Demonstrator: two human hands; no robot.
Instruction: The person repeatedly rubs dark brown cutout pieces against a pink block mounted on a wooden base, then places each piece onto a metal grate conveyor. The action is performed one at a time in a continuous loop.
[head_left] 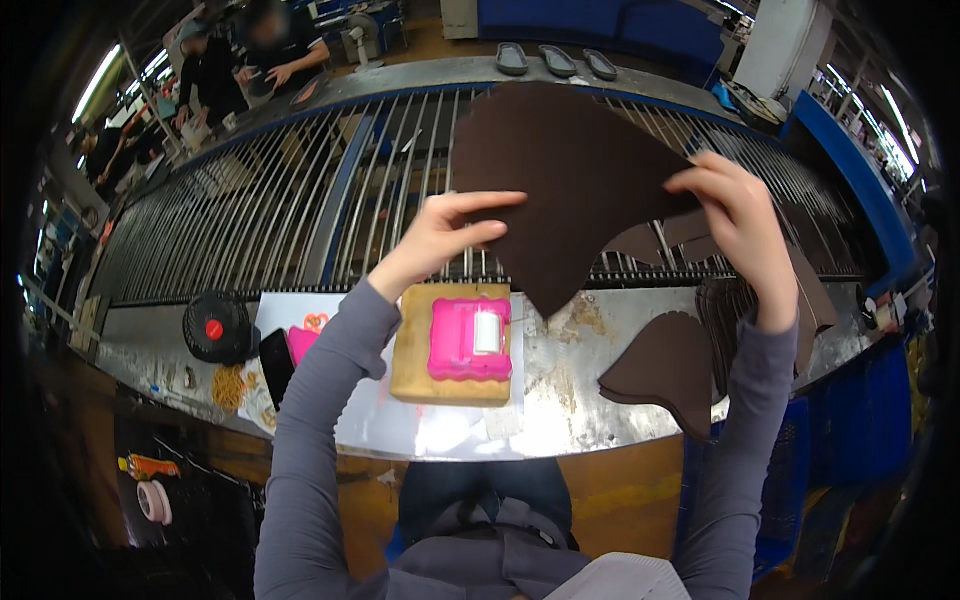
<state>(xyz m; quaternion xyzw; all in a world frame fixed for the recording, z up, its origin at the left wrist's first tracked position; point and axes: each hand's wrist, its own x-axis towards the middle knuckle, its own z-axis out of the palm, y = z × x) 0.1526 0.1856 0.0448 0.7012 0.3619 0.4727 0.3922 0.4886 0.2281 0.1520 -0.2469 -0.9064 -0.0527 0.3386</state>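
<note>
A large dark brown sheet piece (560,170) with curved edges hangs in the air over the rollers and the near edge of the bench. At its right corner, my right hand (735,210) pinches it between thumb and fingers. My left hand (445,232) grips its left edge, index finger and thumb lying over the face and other fingers partly hidden. Below the piece, a pink block with wavy edges (450,340) sits on a wooden board (415,370), with a white roll (488,333) set in it. Stacked brown pieces (660,360) lie at the right, by my right forearm.
Behind the bench runs a metal roller conveyor (250,200). Three grey shoe-sole-shaped trays (557,61) stand on the far ledge. A black round fan-like object (216,327), rubber bands (227,387) and a dark phone-like slab (275,365) are at the left. Other people work at the far left.
</note>
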